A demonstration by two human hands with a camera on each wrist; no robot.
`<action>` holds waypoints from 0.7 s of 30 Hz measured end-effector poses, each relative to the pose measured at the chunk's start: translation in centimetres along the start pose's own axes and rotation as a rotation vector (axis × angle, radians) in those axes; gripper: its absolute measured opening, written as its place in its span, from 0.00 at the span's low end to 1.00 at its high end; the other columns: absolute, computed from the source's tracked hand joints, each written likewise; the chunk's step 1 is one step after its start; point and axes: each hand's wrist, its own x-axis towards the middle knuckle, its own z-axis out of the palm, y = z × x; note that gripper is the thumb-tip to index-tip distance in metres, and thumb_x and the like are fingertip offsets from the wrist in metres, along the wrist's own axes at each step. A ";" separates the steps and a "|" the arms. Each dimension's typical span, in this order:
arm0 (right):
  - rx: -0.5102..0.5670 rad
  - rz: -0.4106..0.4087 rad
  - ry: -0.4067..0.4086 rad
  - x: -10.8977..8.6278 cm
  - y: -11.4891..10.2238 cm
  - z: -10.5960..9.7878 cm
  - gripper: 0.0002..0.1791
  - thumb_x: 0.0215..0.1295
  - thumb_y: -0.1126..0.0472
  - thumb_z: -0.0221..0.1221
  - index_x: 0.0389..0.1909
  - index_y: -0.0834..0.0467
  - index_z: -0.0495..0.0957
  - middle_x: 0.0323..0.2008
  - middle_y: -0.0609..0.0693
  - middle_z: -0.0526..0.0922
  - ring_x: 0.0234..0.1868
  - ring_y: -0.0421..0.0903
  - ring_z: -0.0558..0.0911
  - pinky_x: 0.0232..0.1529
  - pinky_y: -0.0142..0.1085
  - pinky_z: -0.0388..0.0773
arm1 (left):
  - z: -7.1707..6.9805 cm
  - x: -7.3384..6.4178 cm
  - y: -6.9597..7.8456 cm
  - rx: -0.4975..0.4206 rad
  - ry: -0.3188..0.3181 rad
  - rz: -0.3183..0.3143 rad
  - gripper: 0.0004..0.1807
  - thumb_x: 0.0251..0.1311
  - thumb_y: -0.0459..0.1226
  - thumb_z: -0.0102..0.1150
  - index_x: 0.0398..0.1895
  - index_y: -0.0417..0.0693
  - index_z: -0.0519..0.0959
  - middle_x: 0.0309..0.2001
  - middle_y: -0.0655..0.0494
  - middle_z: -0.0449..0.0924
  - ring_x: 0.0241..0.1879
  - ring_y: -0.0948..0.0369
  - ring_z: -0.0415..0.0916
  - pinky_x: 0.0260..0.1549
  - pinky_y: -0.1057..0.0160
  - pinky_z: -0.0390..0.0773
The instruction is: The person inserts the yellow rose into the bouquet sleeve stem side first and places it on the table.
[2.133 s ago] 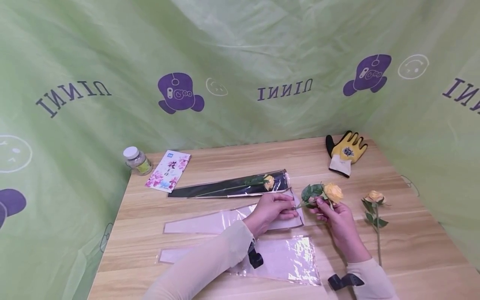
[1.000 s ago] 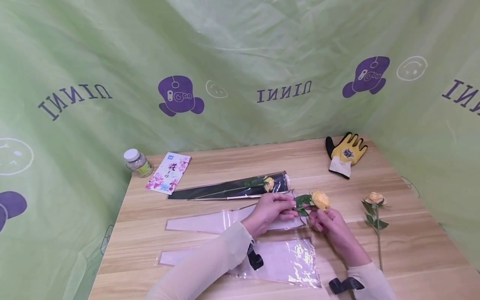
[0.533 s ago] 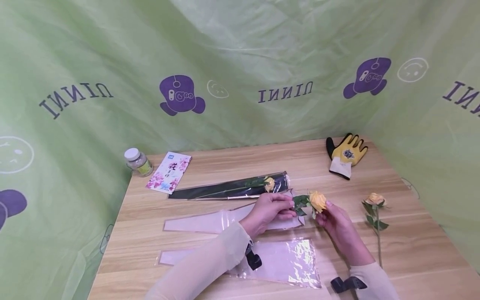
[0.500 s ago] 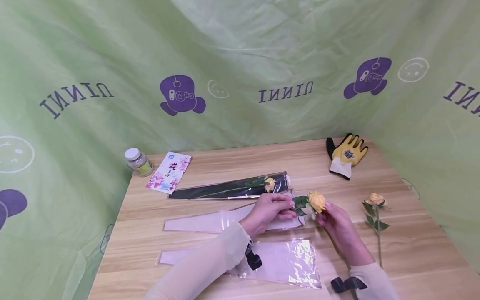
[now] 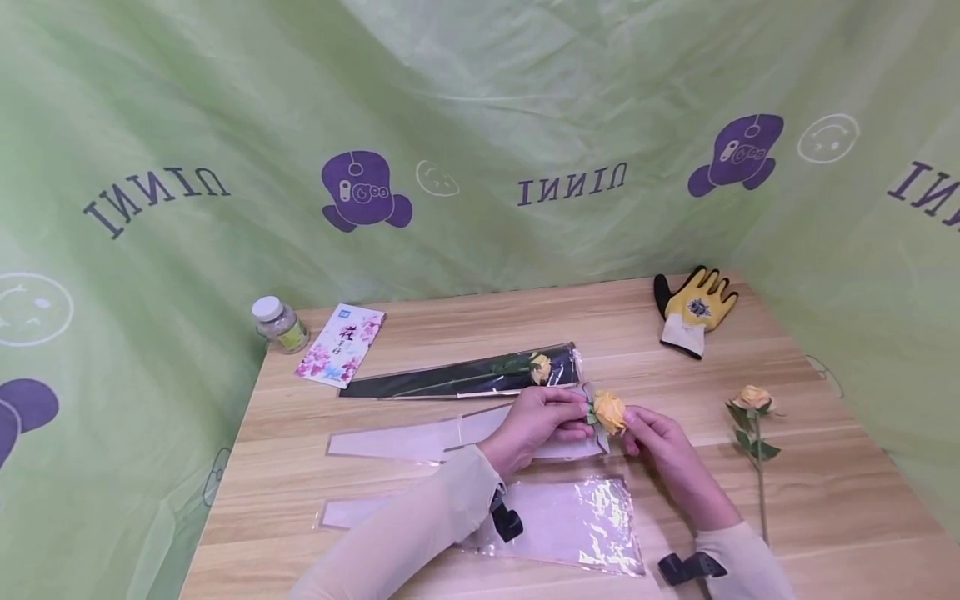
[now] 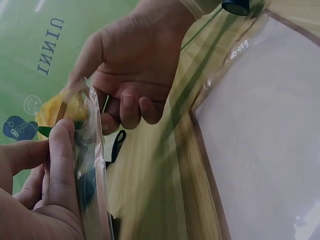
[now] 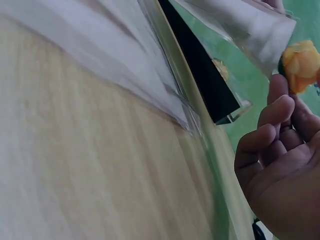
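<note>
Held rose (image 5: 610,412): its head is sitting right at the mouth of the pale sleeve (image 5: 401,439).
Right hand (image 5: 670,446): is pinching the rose's head, fingers bent — presumably guiding it from the bloom end.
Left hand (image 5: 534,422): is gripping the sleeve beside its mouth, likely for steadiness.
Second sleeve (image 5: 551,510): is lying nearer the person — apparently within easy reach.

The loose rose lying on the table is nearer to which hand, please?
Right. The right hand is left of the loose rose, without touching; the left hand is farther left, at the middle wrapper.
</note>
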 end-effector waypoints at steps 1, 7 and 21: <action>-0.025 0.007 0.010 0.0 0.1 0.1 0.17 0.81 0.60 0.50 0.43 0.70 0.79 0.23 0.51 0.73 0.27 0.47 0.73 0.32 0.35 0.77 | 0.0 0.0 0.0 0.001 0.000 0.002 0.07 0.61 0.25 0.66 0.42 0.35 0.85 0.36 0.37 0.86 0.28 0.55 0.86 0.35 0.62 0.89; -0.133 0.075 0.094 0.2 0.4 0.2 0.20 0.76 0.57 0.58 0.58 0.68 0.77 0.31 0.53 0.78 0.31 0.46 0.76 0.31 0.32 0.81 | 0.0 -0.2 0.2 0.021 0.016 0.000 0.07 0.60 0.25 0.66 0.42 0.36 0.85 0.36 0.38 0.86 0.28 0.56 0.86 0.34 0.62 0.89; -0.226 0.029 0.118 0.2 0.5 0.8 0.18 0.71 0.58 0.64 0.52 0.67 0.80 0.44 0.59 0.85 0.40 0.46 0.83 0.40 0.33 0.86 | 0.6 -0.2 -0.3 0.070 -0.016 0.032 0.08 0.60 0.26 0.67 0.42 0.36 0.85 0.35 0.40 0.86 0.29 0.54 0.87 0.35 0.61 0.89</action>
